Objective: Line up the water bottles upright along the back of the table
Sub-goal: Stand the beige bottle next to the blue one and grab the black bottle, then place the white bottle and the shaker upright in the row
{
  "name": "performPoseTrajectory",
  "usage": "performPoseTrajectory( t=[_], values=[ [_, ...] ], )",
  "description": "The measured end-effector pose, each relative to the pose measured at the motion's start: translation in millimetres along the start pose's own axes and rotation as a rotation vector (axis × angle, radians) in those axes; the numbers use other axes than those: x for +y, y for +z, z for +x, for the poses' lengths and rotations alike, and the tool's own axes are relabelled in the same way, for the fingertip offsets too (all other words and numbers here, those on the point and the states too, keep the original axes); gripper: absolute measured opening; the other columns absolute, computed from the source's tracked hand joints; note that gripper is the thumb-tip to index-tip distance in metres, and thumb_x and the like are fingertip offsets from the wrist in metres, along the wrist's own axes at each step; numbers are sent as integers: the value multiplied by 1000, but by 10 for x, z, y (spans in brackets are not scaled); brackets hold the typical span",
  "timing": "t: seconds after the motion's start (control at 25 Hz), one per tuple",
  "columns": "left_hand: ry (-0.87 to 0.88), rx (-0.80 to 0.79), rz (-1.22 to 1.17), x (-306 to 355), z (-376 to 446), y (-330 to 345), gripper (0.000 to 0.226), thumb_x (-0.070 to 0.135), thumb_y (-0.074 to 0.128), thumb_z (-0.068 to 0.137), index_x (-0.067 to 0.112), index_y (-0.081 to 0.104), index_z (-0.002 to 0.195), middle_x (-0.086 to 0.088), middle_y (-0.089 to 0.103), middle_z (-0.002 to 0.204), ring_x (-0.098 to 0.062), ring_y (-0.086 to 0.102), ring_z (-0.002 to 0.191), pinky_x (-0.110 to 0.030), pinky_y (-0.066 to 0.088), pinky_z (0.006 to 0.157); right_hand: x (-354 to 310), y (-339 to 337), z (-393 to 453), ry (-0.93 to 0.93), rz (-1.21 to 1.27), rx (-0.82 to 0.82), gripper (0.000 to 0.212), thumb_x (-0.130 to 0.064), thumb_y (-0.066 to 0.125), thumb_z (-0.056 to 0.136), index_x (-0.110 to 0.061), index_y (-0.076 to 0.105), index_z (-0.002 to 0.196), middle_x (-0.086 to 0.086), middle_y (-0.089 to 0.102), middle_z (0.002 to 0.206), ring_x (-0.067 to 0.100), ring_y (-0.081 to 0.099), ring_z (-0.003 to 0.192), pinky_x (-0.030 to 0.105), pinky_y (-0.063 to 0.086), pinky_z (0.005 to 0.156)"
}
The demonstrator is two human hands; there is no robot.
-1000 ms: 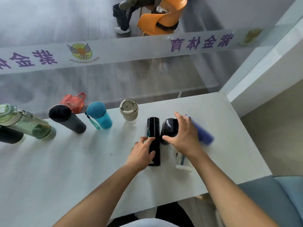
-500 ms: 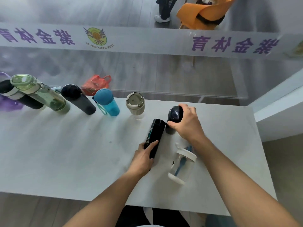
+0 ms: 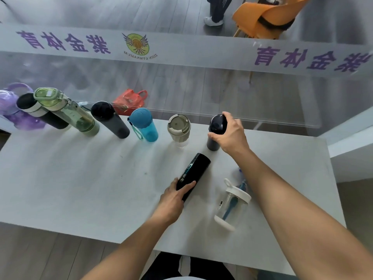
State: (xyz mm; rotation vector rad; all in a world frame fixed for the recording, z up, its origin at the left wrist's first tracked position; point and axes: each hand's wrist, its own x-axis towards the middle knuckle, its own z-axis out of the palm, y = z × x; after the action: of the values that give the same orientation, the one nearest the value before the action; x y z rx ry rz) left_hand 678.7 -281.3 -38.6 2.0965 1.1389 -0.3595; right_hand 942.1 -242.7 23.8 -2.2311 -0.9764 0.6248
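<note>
Several bottles stand upright along the back of the grey table: a purple one, a black-and-white one, a green clear one, a black one, a teal one and a beige-lidded cup. My right hand grips the cap of a dark bottle standing upright to the right of the cup. My left hand holds the lower end of a slim black flask that leans in mid-table. A clear bottle with white lid stands under my right forearm.
A glass partition with a frosted band of purple lettering rises right behind the table's back edge. Beyond it are a red bag on the floor, an orange chair and a person's legs. The table's right edge ends near a white ledge.
My right hand has carried the dark bottle back toward the far edge, beside the beige-lidded cup. My left hand keeps hold of the slim black flask, which now leans to the right.
</note>
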Motion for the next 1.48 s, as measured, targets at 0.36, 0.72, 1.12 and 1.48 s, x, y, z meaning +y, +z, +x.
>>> performPoseTrajectory(
  t=[0.36,0.72,1.12,1.48],
  values=[
    [119,63,90,51,106,-168,66,23,51,86,49,31,144,-6,20,158,-33,41,129,-42,39,107,85,-95,-199,62,6,150,92,-59,72,77,-25,30,152,14,49,131,31,48,123,38,37,109],
    [302,556,89,504,525,-484,52,20,59,85,24,52,135,-9,50,138,-36,49,119,-42,39,105,1198,-351,-912,402,-146,136,60,-37,63,90,-17,43,143,17,50,135,36,51,123,43,42,104],
    [-57,468,92,709,1244,-1299,62,23,63,87,36,41,143,-16,30,150,-42,31,133,-52,35,109,1519,-314,-683,395,-380,-168,70,-42,68,82,-19,40,142,12,52,136,35,52,122,41,43,99],
    [-35,504,32,757,1371,-1327,60,20,67,88,33,43,141,-12,28,150,-40,28,136,-53,32,111,1571,-380,-422,281,-269,-122,69,-35,78,70,-17,47,128,8,54,124,29,56,109,41,49,91]
  ],
)
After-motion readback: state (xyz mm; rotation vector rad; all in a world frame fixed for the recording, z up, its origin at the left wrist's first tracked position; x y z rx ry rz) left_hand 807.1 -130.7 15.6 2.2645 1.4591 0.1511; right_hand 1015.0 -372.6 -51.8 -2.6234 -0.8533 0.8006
